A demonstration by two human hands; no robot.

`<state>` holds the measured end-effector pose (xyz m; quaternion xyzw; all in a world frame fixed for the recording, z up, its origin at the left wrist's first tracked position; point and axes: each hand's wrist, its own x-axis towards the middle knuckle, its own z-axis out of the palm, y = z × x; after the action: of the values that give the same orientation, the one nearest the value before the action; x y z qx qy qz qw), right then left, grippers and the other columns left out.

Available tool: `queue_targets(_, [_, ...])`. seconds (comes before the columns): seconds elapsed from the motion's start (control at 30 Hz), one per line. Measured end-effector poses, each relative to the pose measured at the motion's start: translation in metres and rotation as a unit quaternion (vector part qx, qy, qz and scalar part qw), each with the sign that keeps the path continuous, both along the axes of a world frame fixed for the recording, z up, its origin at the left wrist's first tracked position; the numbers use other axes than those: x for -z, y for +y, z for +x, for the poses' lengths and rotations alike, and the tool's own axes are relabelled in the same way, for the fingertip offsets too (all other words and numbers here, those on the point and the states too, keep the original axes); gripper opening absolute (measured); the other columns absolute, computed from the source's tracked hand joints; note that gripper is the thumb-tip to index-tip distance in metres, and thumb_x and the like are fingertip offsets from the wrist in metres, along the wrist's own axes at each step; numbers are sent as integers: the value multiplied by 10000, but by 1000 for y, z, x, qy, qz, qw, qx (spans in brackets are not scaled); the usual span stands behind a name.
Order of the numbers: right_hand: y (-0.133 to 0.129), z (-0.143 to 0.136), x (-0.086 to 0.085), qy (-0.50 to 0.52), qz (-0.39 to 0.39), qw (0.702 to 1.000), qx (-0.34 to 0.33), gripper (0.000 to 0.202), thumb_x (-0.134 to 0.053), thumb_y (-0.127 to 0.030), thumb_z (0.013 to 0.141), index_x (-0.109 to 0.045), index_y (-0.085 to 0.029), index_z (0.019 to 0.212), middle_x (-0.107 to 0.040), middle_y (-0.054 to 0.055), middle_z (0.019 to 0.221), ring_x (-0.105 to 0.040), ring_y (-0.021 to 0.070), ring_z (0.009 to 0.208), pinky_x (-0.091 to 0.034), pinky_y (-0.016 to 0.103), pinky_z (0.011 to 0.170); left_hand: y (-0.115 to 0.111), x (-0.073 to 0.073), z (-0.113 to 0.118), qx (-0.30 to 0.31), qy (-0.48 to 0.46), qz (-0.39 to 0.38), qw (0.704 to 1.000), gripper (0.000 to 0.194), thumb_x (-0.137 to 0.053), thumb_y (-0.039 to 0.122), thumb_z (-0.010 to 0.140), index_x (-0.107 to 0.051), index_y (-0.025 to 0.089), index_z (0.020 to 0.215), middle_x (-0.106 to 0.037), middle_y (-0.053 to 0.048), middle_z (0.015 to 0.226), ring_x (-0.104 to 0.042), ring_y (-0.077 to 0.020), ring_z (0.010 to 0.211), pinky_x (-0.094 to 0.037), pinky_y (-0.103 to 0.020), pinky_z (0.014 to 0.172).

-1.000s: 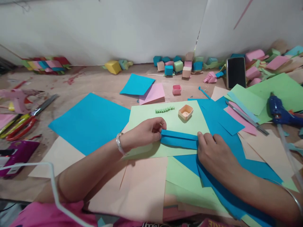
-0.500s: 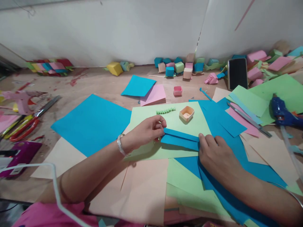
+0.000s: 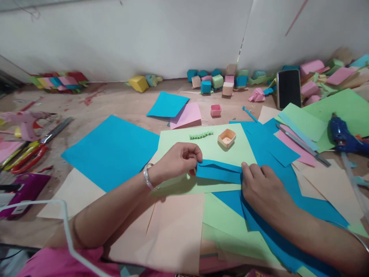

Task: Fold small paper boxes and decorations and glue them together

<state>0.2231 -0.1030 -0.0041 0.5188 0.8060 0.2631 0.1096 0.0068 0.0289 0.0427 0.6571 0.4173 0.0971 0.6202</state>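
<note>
A folded strip of blue paper [image 3: 219, 173] stretches between my two hands, above a light green sheet [image 3: 178, 148]. My left hand [image 3: 188, 157] pinches its left end between thumb and fingers. At the right end, my right hand [image 3: 259, 182] grips the strip with the thumb on top. The upper edge of the strip is folded over and bows a little in the middle. Beyond the strip, on the green sheet, lie a small pleated green paper strip [image 3: 201, 135] and an open peach paper box [image 3: 226, 138].
Scissors [image 3: 43, 144], a pink glue gun [image 3: 25, 123] and a purple device [image 3: 27, 192] lie at the left. Paper cubes [image 3: 206, 87] line the wall. A phone [image 3: 288, 89], tweezers [image 3: 304, 146] and a blue glue gun [image 3: 343, 134] are at the right. A white cable [image 3: 67, 227] crosses the lower left.
The folded upper edge of the blue strip has lifted and bowed, showing more of its face. My left hand has shifted slightly; my right hand stays in place.
</note>
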Motion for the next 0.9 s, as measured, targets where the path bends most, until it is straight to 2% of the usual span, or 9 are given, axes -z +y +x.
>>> queue_targets(0.13, [0, -1, 0, -3, -1, 1000, 2, 391, -450, 14, 786, -679, -2, 1103, -617, 171, 835, -483, 255, 736, -349, 392, 641, 0, 5, 2, -6, -8, 18, 1000, 170, -616, 267, 774, -495, 160, 721, -533, 41, 540, -550, -92, 485, -397, -183, 470])
queue_targets(0.23, [0, -2, -1, -22, -2, 1000, 5, 401, -444, 13, 794, -673, -7, 1122, -625, 170, 854, -490, 261, 744, -359, 395, 644, -1, 12, 2, -10, 19, 34, 999, 151, -598, 290, 815, -503, 173, 829, -520, 64, 499, -494, -82, 445, -355, -170, 445])
queue_targets(0.33, [0, -2, -1, -31, -4, 999, 8, 396, -447, 1, 805, -669, -6, 1133, -626, 169, 869, -497, 264, 752, -365, 398, 649, 1, 17, 0, 18, 51, 36, 998, 148, -563, 267, 840, -525, 178, 952, -524, 69, 485, -475, -93, 454, -368, -181, 467])
queue_targets(0.4, [0, -2, -1, -32, -7, 999, 9, 397, -447, -1, 805, -668, -3, 1135, -624, 166, 862, -499, 264, 750, -365, 397, 649, 3, 17, -1, 49, 76, 51, 995, 142, -526, 264, 862, -563, 173, 965, -515, 63, 478, -469, -98, 461, -368, -191, 485])
queue_targets(0.53, [0, -2, -2, -36, -12, 999, 6, 400, -447, -2, 802, -666, -1, 1137, -625, 168, 850, -492, 262, 742, -360, 395, 645, 3, 13, 0, 81, 109, 138, 981, 233, -458, 310, 907, -622, 169, 821, -571, 16, 591, -487, -106, 535, -358, -214, 531])
queue_targets(0.67, [-1, -2, -1, -30, -9, 999, 6, 397, -450, 2, 794, -669, 3, 1125, -629, 184, 865, -487, 260, 745, -349, 393, 645, -3, 11, 11, 88, 151, 248, 953, 458, -423, 444, 928, -511, 161, 579, -505, 7, 559, -404, -102, 522, -273, -237, 506])
queue_targets(0.73, [-1, -2, -1, -29, -10, 1000, 5, 397, -459, 4, 786, -670, 7, 1122, -631, 190, 881, -490, 263, 752, -349, 396, 653, -6, 14, 16, 92, 174, 280, 939, 467, -438, 455, 920, -524, 160, 569, -496, 6, 548, -382, -103, 515, -248, -248, 503])
queue_targets(0.9, [-1, 0, 0, -36, -19, 999, -5, 390, -472, 3, 792, -664, 25, 1131, -633, 199, 915, -508, 271, 759, -353, 401, 651, -7, 20, 19, 97, 199, 293, 930, 321, -508, 378, 882, -676, 167, 708, -634, -13, 660, -496, -123, 586, -293, -245, 539])
